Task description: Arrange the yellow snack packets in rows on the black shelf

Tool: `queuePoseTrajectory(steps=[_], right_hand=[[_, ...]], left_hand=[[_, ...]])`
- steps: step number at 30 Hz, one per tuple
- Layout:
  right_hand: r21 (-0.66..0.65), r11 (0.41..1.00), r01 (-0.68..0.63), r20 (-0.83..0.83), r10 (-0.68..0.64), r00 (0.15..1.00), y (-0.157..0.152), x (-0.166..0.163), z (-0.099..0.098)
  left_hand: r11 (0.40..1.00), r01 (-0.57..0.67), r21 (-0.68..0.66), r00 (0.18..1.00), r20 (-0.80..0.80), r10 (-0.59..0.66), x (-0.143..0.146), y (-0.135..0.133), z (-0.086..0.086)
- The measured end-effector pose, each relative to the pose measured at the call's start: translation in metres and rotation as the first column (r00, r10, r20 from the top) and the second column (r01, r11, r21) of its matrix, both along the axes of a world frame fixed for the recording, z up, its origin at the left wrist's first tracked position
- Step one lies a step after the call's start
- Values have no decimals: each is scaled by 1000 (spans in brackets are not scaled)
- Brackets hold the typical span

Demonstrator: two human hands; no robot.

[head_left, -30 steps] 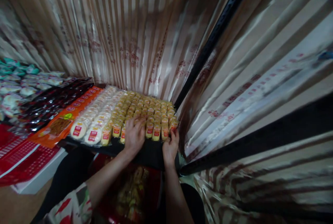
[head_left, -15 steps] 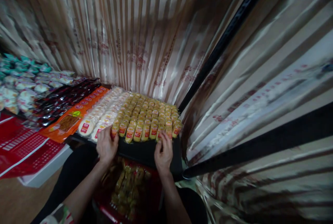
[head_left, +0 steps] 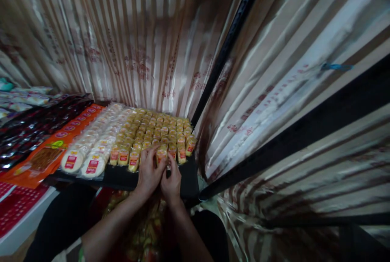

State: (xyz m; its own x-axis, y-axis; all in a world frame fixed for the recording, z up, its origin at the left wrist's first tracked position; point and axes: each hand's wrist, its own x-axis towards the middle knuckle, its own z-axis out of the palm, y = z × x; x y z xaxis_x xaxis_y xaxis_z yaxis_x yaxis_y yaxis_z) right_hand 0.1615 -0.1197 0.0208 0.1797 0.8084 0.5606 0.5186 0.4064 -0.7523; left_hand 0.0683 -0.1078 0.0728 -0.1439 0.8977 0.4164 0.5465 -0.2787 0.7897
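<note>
Small yellow packaged snacks with red labels stand in tight rows (head_left: 146,126) on a black surface. At the front edge of these rows my left hand (head_left: 149,172) has its thumb and fingers bent around one yellow snack packet (head_left: 161,154). Close beside it, my right hand (head_left: 171,180) has its fingers curled against the right side of the same packet. The fingertips are partly hidden by the hands and dim light. Below my forearms lie more yellow packets (head_left: 149,229) in a red container, between my legs.
Left of the rows are round white packets with red labels (head_left: 93,165), an orange snack bag (head_left: 45,156) and dark shiny packets (head_left: 33,120). A striped plastic sheet (head_left: 134,42) hangs behind. Dark metal poles (head_left: 225,50) rise at the right.
My hands came together from opposite ends of the front row and now meet at one packet. The view has shifted right, so everything sits further left.
</note>
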Motion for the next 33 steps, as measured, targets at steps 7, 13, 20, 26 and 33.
queuePoseTrajectory(steps=[7, 13, 20, 26, 33], right_hand=[[31, 947, 320, 21, -320, 947, 14, 36, 8], [73, 912, 405, 29, -407, 913, 17, 48, 8], [-52, 914, 403, 59, -400, 914, 23, 54, -9], [-180, 898, 401, 97, -390, 916, 31, 57, -29], [-198, 880, 431, 127, -413, 902, 35, 52, -34]], left_hand=[[957, 233, -173, 969, -39, -243, 46, 44, 23], [930, 311, -198, 923, -172, -345, 82, 66, 33], [873, 375, -311, 777, -408, -479, 103, 81, 22], [859, 333, -388, 698, -511, -502, 102, 81, 20], [892, 429, -142, 676, -604, -421, 109, 102, 27]])
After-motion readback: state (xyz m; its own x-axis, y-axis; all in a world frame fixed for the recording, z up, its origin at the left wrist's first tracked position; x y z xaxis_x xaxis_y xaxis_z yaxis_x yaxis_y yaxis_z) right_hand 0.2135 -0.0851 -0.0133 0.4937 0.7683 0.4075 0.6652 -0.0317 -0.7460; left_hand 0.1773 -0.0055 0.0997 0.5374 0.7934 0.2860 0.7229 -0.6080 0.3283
